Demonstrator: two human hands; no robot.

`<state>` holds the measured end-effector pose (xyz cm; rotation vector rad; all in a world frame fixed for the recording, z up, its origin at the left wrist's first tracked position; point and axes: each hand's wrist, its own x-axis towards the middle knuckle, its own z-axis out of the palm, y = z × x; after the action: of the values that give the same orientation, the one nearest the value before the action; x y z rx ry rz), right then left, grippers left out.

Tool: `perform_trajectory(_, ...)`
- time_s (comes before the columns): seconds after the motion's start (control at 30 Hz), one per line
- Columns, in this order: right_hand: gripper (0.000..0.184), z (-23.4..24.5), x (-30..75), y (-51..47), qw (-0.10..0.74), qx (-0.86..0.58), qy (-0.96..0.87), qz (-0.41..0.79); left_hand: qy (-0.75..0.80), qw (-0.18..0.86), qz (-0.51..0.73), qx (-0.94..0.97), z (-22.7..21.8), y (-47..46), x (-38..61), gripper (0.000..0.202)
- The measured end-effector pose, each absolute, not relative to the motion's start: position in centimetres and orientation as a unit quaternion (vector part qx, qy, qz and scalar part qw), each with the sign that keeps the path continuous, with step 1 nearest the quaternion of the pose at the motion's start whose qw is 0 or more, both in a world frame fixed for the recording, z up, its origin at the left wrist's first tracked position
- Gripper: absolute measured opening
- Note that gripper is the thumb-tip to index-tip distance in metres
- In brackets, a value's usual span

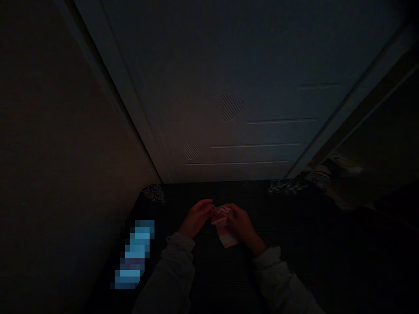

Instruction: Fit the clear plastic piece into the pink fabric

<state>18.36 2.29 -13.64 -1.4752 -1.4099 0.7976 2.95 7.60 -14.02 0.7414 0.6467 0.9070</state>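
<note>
In dim light, my left hand (pixel 197 216) and my right hand (pixel 241 221) meet above the dark table. Between them is a soft-looking pink and pale piece (pixel 228 237), cloth or paper; I cannot tell which. Its upper part is bunched into folds at the fingers, while a flatter end hangs down toward me. Both hands have their fingers closed on the bunched part, the left at its left edge and the right at its right side. Fingertips are partly hidden by the folds and the darkness.
On the dark tabletop (pixel 219 274), clusters of small clear ring-like objects lie at the back left (pixel 153 192) and back right (pixel 285 186). A bright, pixelated blue panel (pixel 132 255) is at left. Behind stands a pale panel with embossed hearts (pixel 231 106); a wall (pixel 65 152) borders the left.
</note>
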Motion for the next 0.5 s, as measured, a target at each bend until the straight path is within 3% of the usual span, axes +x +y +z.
perform_trajectory(0.5, 0.016, -13.75, 18.68, 1.94, 0.425, -0.631, -0.566, 0.319, 0.305, 0.789, 0.375, 0.379, -13.74, 8.15, 2.85, 0.025)
